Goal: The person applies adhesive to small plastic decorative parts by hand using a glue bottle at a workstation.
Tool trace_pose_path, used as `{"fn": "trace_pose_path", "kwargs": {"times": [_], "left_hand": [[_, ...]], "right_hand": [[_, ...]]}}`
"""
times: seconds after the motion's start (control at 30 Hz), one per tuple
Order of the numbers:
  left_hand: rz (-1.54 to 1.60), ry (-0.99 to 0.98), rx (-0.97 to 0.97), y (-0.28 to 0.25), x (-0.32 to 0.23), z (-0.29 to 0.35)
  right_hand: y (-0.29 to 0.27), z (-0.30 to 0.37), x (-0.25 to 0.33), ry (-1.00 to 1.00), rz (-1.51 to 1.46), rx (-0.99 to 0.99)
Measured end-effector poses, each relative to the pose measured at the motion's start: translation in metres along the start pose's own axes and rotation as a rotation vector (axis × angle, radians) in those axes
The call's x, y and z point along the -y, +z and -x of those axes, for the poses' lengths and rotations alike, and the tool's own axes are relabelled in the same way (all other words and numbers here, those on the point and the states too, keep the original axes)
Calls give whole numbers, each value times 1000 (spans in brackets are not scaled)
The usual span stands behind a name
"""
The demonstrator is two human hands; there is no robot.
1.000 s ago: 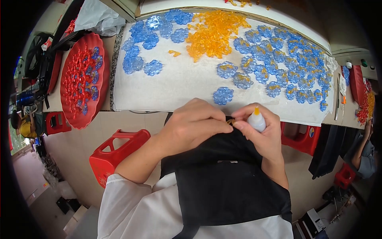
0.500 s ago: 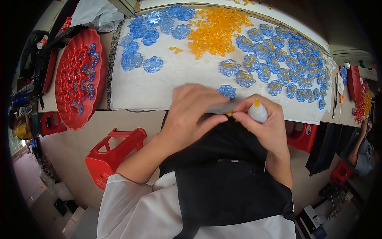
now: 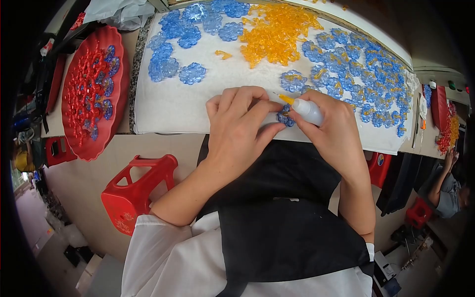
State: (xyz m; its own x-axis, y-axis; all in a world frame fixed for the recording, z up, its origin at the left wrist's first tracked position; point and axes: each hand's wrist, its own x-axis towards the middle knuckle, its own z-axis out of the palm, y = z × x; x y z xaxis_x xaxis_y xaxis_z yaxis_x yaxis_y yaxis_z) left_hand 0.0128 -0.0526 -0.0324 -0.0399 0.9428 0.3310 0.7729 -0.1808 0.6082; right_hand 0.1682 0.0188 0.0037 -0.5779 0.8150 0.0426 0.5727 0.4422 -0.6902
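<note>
Head view: red tray (image 3: 122, 81) at far left; left hand (image 3: 240, 121) at centre, thumb and forefinger pinched on a blue flower (image 3: 285, 119) just right of centre; right hand (image 3: 336, 131) beside it, fingers curled round a white bottle (image 3: 308, 113)

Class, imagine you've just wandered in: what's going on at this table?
A person's left hand holds a blue flower-shaped piece just above the table's near edge. The right hand grips a white bottle with a yellow nozzle, its fingertips close by the piece. On the white sheet, plain blue pieces lie at left, an orange heap in the far middle, and blue pieces with orange bits on them at right.
</note>
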Motion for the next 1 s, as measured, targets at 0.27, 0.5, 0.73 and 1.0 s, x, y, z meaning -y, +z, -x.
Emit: {"fn": "trace_pose_path", "kwargs": {"times": [0.27,0.5,0.73,1.0], "left_hand": [[-2,-2,-5,-1,1,0],[6,-7,-3,0,1,0],[-8,-5,-12,1,0,0],[-14,-10,-5,1,0,-1]], "right_hand": [[0,-4,4,-1,37,27],[-5,-9,-1,-79,75,89],[-10,-18,-1,-155,146,159],[-6,-13,4,-189,160,120]]}}
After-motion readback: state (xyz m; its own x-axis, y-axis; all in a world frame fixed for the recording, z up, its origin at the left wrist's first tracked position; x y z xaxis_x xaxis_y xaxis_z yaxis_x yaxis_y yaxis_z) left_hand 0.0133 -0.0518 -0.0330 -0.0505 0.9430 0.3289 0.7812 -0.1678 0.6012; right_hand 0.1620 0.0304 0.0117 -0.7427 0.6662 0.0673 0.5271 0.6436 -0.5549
